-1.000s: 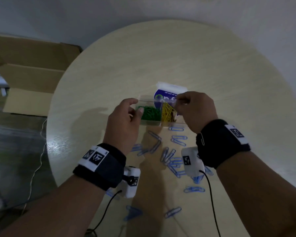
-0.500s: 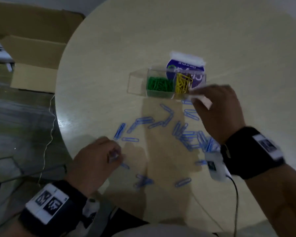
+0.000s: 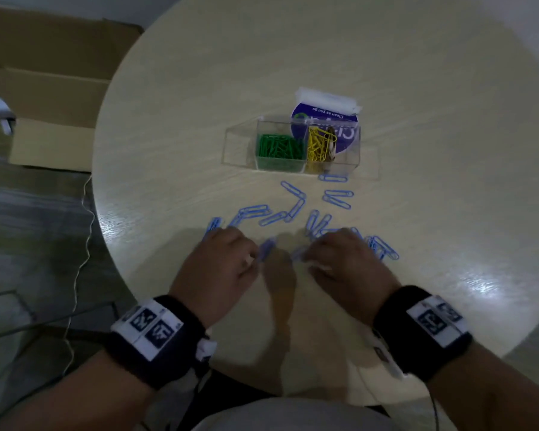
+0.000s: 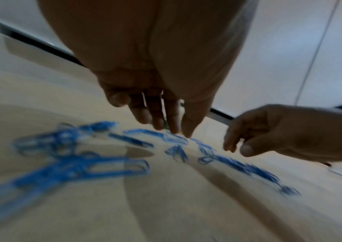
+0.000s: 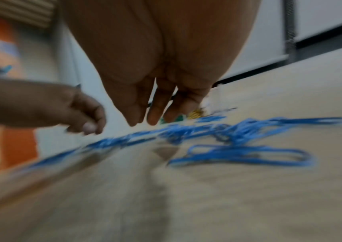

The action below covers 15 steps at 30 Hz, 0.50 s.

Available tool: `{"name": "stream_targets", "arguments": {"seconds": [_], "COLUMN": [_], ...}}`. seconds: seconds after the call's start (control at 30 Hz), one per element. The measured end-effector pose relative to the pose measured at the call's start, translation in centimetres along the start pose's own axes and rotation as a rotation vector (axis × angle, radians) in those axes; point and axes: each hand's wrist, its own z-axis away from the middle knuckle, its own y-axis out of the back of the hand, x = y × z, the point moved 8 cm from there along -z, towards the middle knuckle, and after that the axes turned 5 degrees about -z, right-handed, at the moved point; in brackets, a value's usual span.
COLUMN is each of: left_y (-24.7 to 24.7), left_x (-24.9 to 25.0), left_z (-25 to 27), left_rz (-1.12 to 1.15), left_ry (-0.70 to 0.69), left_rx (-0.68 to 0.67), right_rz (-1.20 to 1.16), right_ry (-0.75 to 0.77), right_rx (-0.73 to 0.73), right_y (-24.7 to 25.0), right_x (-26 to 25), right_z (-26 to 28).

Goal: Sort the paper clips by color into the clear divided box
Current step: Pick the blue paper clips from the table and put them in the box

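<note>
The clear divided box (image 3: pixel 293 144) stands mid-table, with green clips (image 3: pixel 279 149) in one compartment and yellow clips (image 3: pixel 319 144) in the one to its right. Its left compartment (image 3: pixel 240 147) holds nothing. Several blue clips (image 3: pixel 280 214) lie scattered between the box and me. My left hand (image 3: pixel 255 259) is low over the near clips, its fingers curled and pinching a blurred blue clip (image 3: pixel 266 248). My right hand (image 3: pixel 305 259) hovers just to its right over the clips. In the left wrist view its thumb and fingers (image 4: pixel 236 148) are apart and hold nothing.
A white and blue wipes packet (image 3: pixel 325 116) lies right behind the box. The round wooden table (image 3: pixel 417 150) ends close to my body. Flattened cardboard (image 3: pixel 53 88) and a thin cable (image 3: pixel 81 244) lie on the floor to the left.
A second ago both hands held the box. They have let go of it and dropped back toward me, and now work among the blue clips.
</note>
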Motion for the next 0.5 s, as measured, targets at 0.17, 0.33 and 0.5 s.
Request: {"name": "stream_targets", "arguments": {"seconds": [0.17,0.33,0.5], "left_y": [1.8,-0.7,-1.4], "left_x": [-6.4,-6.5,-3.8], "left_z": [4.6,5.2,0.4], "left_rz": [0.071,0.146,0.207], "left_ry": [0.499,0.415,0.257], "left_rx": [-0.040,-0.159,-0.038], "right_rz": [0.073,0.045,-0.014], "right_ry": [-0.556,-0.521,-0.424], "right_rx": [0.113,0.034,0.043], "right_y": [4.2,1.5,0.4], "right_x": [7.3,6.9,5.5], "right_z": [5.6,6.4,0.9]}}
